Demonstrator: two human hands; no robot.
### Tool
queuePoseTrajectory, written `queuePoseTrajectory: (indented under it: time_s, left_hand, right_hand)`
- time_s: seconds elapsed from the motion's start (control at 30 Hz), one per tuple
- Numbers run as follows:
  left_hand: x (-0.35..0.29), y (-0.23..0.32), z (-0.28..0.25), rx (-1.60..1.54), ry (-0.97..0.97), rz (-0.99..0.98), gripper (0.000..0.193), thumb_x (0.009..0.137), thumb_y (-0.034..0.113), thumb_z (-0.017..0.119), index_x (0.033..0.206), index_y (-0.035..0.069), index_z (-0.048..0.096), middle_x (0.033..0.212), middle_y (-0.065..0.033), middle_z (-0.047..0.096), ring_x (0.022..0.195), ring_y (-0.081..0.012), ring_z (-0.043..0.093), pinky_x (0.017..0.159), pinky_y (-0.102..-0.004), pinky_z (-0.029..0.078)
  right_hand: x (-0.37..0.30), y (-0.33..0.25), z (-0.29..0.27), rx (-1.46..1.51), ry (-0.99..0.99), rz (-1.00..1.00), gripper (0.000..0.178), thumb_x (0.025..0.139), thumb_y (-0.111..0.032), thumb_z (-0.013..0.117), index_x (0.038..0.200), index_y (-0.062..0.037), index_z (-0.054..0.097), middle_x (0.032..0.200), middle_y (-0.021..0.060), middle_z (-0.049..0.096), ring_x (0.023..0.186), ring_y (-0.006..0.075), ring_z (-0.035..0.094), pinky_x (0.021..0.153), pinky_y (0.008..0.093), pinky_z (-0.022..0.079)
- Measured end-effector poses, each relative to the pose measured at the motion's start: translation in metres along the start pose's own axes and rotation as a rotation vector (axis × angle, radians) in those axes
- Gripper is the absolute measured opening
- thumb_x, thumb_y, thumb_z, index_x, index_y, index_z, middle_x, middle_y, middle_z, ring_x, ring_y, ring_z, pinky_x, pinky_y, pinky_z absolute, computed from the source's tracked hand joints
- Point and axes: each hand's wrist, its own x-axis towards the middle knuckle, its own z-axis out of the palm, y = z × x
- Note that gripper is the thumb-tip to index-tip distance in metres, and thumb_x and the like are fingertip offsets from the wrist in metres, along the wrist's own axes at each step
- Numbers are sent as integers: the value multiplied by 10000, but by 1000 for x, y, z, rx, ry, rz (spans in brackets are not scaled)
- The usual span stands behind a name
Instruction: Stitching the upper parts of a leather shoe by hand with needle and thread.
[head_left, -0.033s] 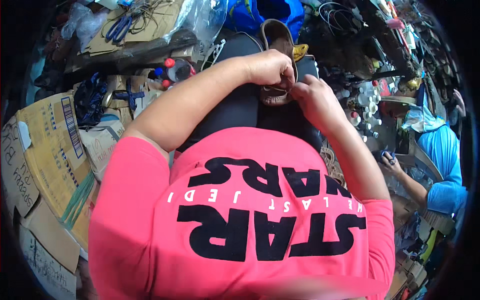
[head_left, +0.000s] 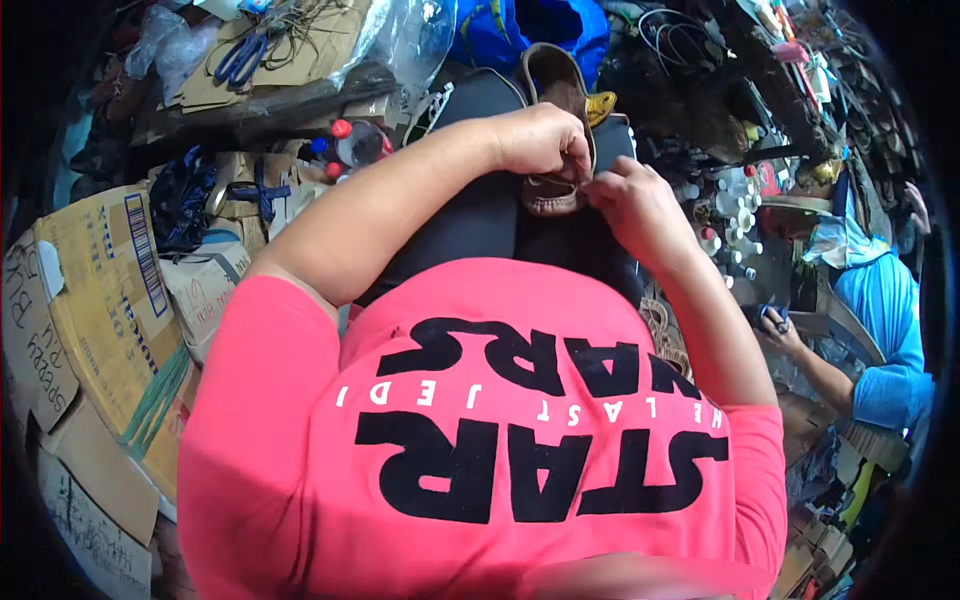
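Brown shoe [head_left: 565, 92] lies lengthwise on the dark trousers [head_left: 445, 222], over the thighs, heel end away from the body, toe [head_left: 552, 204] toward the pink shirt [head_left: 480, 300]. A yellow piece [head_left: 600, 106] shows at the shoe's right side. Close handwork at the opening, by the look of it, just above the gathered toe edge.

Left hand [head_left: 545, 138] reaches over the shoe from the left, knuckles up, fingers bunched and pointing down at the right edge of the opening. Whether they grip that edge or something finer, I cannot tell. Right hand [head_left: 632, 198] sits just beside, fingers curled in, tips close to the same edge (blur and the small scale hide anything between them). Whether they are closed on something, I cannot tell either.

Notes on doing it well, as I judge it. The lap yields, so the thighs should brace the shoe snugly from below. The left hand would do best steadying the edge close to the working spot, since a far hold lets the upper flex. The right hand wants short, even pulls, in line with the edge; a sideways tug could twist the shoe or pucker the toe unevenly. The left knuckles partly cover the opening, so a slight tilt of the shoe might give a clearer view.
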Motion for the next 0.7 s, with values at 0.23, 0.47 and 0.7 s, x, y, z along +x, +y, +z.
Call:
queuePoseTrajectory:
  time_s: [0.23,0.47,0.7]
  left_hand:
    - [-12,23,15,201,375,1,223,658,46,720,869,72,653,952,-94,579,882,-280,605,779,-352,498]
    - [-107,68,8,256,267,-257,263,783,126,663,1031,54,612,854,-127,592,843,-318,592,748,-401,470]
    - [-128,33,-48,-289,741,-345,426,916,339,546,643,11,539,871,-104,589,823,-243,566,751,-374,440]
  right_hand:
    - [5,10,14,255,67,102,72,807,-132,614,835,-78,653,801,140,585,763,330,597,722,371,485]
    - [-56,47,-19,1301,33,296,159,911,-179,558,805,-68,596,660,-7,508,618,131,502,665,305,437]
    - [-133,129,-30,1014,382,641,219,923,-225,551,970,-39,656,762,-32,597,748,90,527,841,321,404]
